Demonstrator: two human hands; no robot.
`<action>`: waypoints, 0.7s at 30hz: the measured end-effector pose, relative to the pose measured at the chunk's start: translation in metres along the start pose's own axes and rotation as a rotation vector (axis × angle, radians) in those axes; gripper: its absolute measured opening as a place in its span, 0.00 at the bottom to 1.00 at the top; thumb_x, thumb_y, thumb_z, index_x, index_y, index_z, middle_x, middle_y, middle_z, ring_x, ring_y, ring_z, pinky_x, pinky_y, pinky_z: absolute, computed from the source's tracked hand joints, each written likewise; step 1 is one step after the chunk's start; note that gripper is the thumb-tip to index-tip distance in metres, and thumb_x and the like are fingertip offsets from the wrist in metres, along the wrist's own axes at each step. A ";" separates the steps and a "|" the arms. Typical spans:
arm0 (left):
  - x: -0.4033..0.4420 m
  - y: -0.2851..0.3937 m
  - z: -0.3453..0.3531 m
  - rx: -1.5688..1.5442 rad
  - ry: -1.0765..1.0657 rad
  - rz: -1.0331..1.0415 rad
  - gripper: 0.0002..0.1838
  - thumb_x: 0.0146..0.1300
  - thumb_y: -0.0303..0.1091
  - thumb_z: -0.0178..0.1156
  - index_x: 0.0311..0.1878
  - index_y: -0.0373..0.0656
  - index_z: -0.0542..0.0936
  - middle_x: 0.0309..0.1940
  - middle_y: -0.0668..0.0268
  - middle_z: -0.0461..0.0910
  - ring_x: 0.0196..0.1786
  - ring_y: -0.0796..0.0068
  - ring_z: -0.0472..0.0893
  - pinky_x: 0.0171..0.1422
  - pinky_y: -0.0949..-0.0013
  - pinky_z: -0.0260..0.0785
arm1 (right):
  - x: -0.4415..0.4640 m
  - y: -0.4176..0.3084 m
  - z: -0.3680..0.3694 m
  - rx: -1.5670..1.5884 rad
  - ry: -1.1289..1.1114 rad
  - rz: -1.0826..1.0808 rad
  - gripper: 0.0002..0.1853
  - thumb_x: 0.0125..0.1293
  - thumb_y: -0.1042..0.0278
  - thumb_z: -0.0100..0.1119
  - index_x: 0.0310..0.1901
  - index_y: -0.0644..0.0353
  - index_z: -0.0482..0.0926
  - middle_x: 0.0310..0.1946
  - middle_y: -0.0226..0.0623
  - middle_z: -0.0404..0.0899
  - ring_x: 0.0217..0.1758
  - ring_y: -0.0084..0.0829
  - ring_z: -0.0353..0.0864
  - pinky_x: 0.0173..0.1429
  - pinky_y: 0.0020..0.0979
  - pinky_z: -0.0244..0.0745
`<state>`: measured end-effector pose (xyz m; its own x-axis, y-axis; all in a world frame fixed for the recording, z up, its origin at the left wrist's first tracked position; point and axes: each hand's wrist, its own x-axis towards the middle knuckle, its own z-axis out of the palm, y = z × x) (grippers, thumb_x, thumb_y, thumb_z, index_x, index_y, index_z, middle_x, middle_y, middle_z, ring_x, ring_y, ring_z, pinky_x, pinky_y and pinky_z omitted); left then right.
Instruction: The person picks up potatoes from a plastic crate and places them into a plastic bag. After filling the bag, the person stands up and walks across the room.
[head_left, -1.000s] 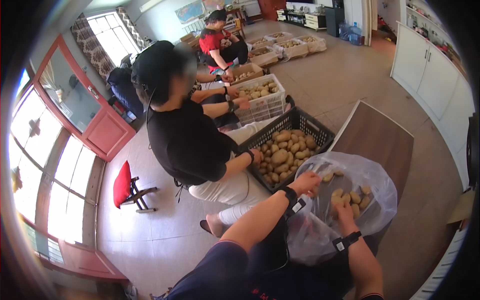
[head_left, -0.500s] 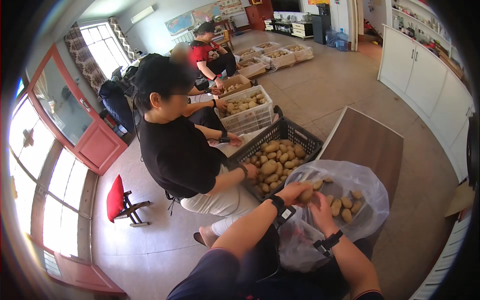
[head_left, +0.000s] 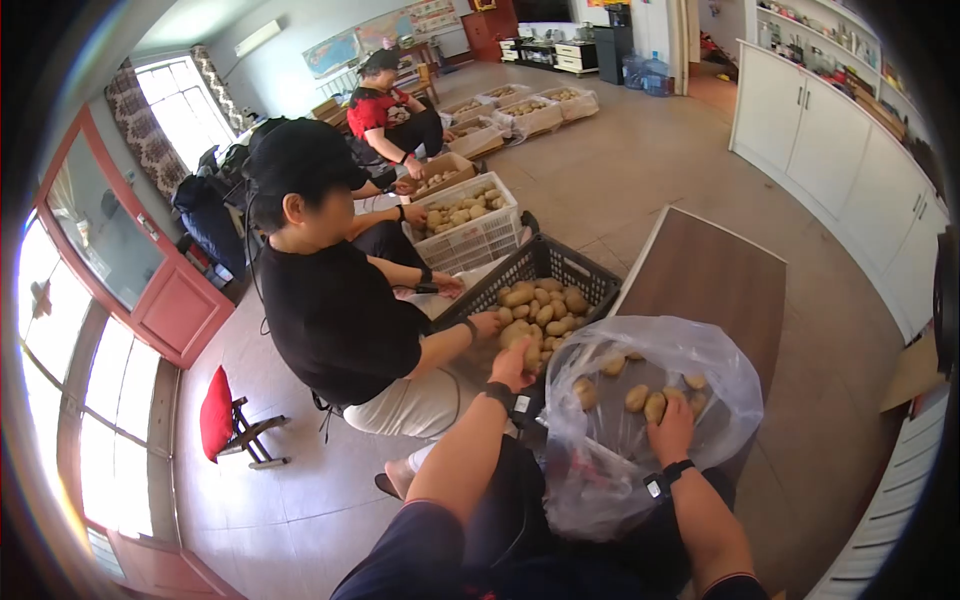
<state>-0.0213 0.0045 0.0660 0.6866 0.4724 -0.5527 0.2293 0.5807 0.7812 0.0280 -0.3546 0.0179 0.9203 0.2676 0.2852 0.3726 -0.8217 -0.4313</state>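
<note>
My left hand (head_left: 513,364) reaches over the near edge of the black plastic crate (head_left: 607,283), its fingers curled against a potato (head_left: 533,361). Many loose potatoes (head_left: 545,301) fill that crate. My right hand (head_left: 671,432) is inside the clear plastic bag (head_left: 738,385), fingers closed around a potato (head_left: 673,393); its fingertips are partly hidden. Several other potatoes lie in the bag, one (head_left: 636,398) just left of this hand and another (head_left: 586,393) near the bag's left side.
A person in black (head_left: 335,310) sits at my left, with a hand (head_left: 486,324) in the same crate. Beyond are a white crate (head_left: 480,245) of potatoes and a person in red (head_left: 385,115). A brown board (head_left: 700,270) lies under the bag; a red-cushioned stool (head_left: 218,415) stands left.
My left hand has moved left from above the bag to the black crate. My right hand has left the potato both hands were at and come down onto potatoes in the bag.
</note>
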 end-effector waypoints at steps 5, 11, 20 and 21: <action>0.008 -0.002 -0.014 0.032 0.088 0.011 0.23 0.59 0.51 0.63 0.49 0.43 0.75 0.31 0.60 0.78 0.22 0.64 0.76 0.20 0.66 0.67 | 0.000 -0.007 -0.006 -0.122 -0.123 0.028 0.33 0.51 0.65 0.66 0.60 0.58 0.67 0.60 0.42 0.66 0.60 0.49 0.69 0.60 0.48 0.68; 0.031 -0.011 -0.032 -0.035 0.171 0.008 0.25 0.62 0.47 0.61 0.49 0.34 0.72 0.33 0.52 0.76 0.24 0.59 0.76 0.23 0.59 0.71 | -0.004 -0.002 0.003 -0.107 -0.026 0.065 0.32 0.50 0.65 0.69 0.58 0.56 0.69 0.60 0.43 0.66 0.61 0.47 0.68 0.62 0.47 0.66; 0.042 -0.018 -0.045 -0.217 0.226 0.010 0.24 0.61 0.46 0.60 0.52 0.37 0.73 0.39 0.54 0.76 0.27 0.59 0.79 0.23 0.60 0.72 | -0.015 0.005 0.012 -0.165 -0.075 0.012 0.32 0.48 0.65 0.67 0.58 0.55 0.70 0.53 0.41 0.72 0.62 0.47 0.68 0.63 0.47 0.64; 0.039 -0.017 -0.042 -0.217 0.224 0.009 0.24 0.61 0.46 0.60 0.52 0.37 0.73 0.39 0.54 0.76 0.27 0.59 0.79 0.23 0.60 0.72 | -0.016 0.005 0.013 -0.169 -0.080 0.009 0.33 0.49 0.65 0.67 0.59 0.54 0.69 0.54 0.40 0.72 0.63 0.47 0.67 0.64 0.48 0.62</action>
<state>-0.0271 0.0410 0.0189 0.5128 0.5986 -0.6154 0.0551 0.6924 0.7194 0.0167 -0.3567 -0.0003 0.9327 0.2933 0.2100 0.3450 -0.8954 -0.2816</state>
